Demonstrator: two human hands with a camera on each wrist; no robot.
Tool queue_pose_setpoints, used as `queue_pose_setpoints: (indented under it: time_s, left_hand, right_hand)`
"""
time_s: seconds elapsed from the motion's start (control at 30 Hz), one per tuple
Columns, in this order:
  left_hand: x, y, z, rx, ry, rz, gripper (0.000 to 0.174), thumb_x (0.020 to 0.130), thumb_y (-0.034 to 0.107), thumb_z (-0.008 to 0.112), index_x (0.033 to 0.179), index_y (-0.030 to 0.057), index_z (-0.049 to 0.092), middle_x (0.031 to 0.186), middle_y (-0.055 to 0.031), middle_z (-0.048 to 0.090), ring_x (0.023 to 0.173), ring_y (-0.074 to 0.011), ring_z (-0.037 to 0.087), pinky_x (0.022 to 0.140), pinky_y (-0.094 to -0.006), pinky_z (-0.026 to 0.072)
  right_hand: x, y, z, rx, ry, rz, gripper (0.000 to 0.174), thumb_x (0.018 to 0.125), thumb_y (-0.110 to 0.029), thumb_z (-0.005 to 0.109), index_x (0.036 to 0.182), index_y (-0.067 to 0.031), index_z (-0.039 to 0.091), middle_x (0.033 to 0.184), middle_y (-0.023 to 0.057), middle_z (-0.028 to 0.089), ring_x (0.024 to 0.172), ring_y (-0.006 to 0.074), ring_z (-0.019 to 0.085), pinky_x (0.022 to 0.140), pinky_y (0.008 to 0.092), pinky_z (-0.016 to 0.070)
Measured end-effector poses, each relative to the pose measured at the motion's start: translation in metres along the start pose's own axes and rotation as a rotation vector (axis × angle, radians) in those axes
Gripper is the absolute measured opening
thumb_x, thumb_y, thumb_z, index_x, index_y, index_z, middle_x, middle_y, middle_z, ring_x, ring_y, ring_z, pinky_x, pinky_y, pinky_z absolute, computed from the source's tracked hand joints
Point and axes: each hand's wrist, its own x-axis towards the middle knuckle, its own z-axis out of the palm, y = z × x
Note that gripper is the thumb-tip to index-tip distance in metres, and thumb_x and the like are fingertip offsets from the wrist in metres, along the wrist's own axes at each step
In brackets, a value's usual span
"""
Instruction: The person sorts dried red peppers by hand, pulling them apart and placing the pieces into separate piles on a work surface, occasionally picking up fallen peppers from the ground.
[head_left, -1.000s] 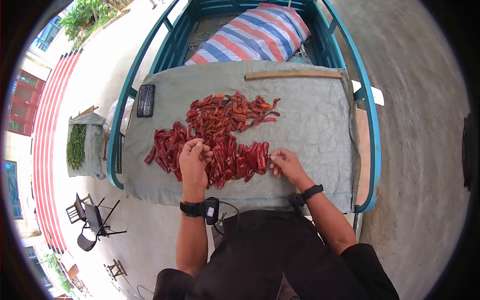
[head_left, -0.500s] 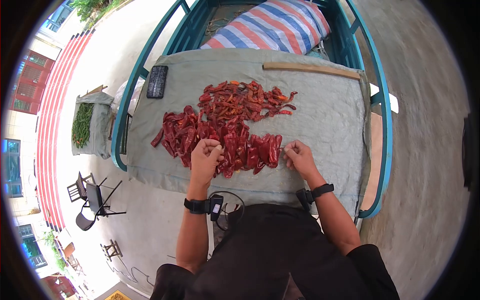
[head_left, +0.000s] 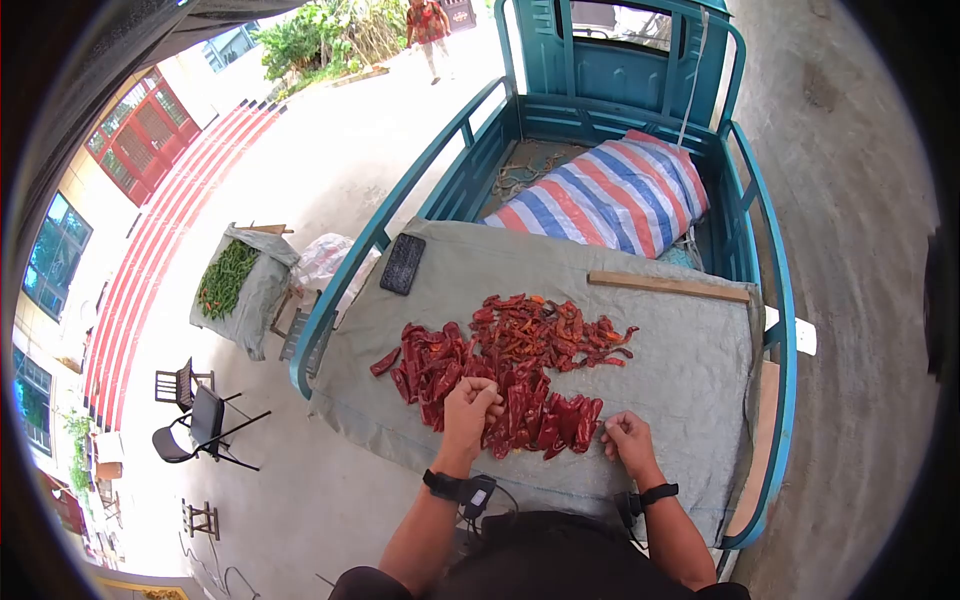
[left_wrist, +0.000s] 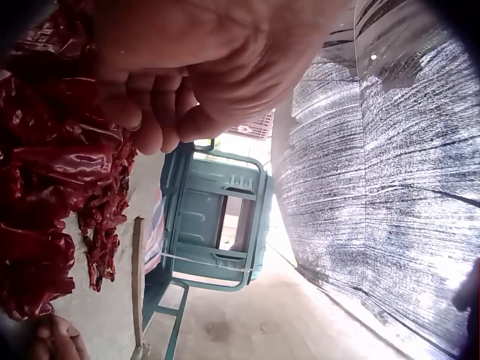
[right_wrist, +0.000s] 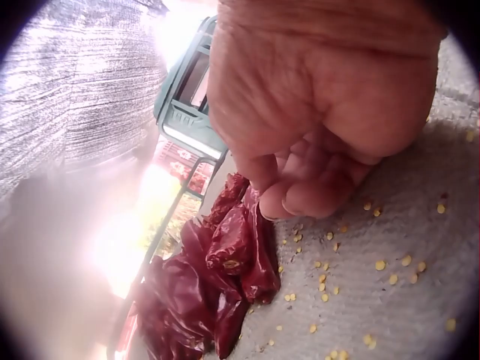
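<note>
Large dried red peppers [head_left: 550, 420] stand side by side in a tight row between my two hands, lined up like a string of peppers; the thread itself is too thin to make out. At the row's left part, my left hand [head_left: 468, 410] pinches thumb against curled fingers, above the peppers. My right hand [head_left: 630, 445] is at the row's right end, thumb and fingertips together right at the last pepper [right_wrist: 259, 255]. Behind lies a heap of smaller, wrinkled red peppers [head_left: 545, 328]. More large peppers [head_left: 425, 360] are piled left of my left hand.
The grey cloth [head_left: 680, 360] covers a platform on a teal truck bed [head_left: 480, 190]. On it are a dark phone-like slab [head_left: 402, 264] and a wooden strip [head_left: 668, 287]. Pale seeds [right_wrist: 322, 285] are scattered by my right hand. Green peppers [head_left: 228, 278] lie on a side stand; a striped sack [head_left: 610, 195] lies behind.
The head view has tilted up and turned, so the bed shows farther back and a walking person appears. Both hands keep nearly the same places along the row of peppers.
</note>
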Motion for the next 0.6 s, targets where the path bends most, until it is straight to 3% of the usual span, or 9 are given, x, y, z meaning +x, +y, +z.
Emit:
queue_pose_setpoints:
  time_s: [0.1, 0.37, 0.6]
  left_hand:
    - [0.004, 0.021, -0.013, -0.109, 0.055, 0.046, 0.014, 0.107, 0.018, 0.071, 0.114, 0.0072, 0.067, 0.094, -0.0022, 0.073, 0.076, -0.011, 0.07, 0.065, -0.0258, 0.0545]
    - [0.002, 0.126, -0.1, -0.282, 0.104, 0.396, 0.015, 0.109, 0.017, 0.068, 0.12, 0.0065, 0.068, 0.099, -0.0013, 0.071, 0.086, -0.0116, 0.069, 0.076, -0.0291, 0.0572]
    - [-0.048, 0.12, -0.151, -0.379, 0.248, 0.452, 0.015, 0.109, 0.017, 0.067, 0.12, 0.0063, 0.067, 0.097, -0.0007, 0.068, 0.085, -0.0123, 0.065, 0.076, -0.0303, 0.053]
  right_hand:
    - [-0.002, 0.001, -0.002, -0.019, 0.003, -0.004, 0.015, 0.108, -0.017, 0.066, 0.103, -0.0027, 0.065, 0.079, 0.006, 0.072, 0.055, 0.0111, 0.063, 0.048, 0.0274, 0.0491]
    - [0.004, -0.003, -0.009, -0.026, -0.087, 0.041, 0.013, 0.11, -0.017, 0.065, 0.109, -0.0041, 0.064, 0.085, 0.0058, 0.071, 0.058, 0.0102, 0.062, 0.051, 0.0262, 0.0496]
    - [0.001, -0.001, -0.015, -0.068, -0.116, 0.068, 0.013, 0.112, -0.019, 0.063, 0.109, -0.0065, 0.063, 0.084, 0.0045, 0.07, 0.057, 0.0104, 0.06, 0.049, 0.0264, 0.0487]
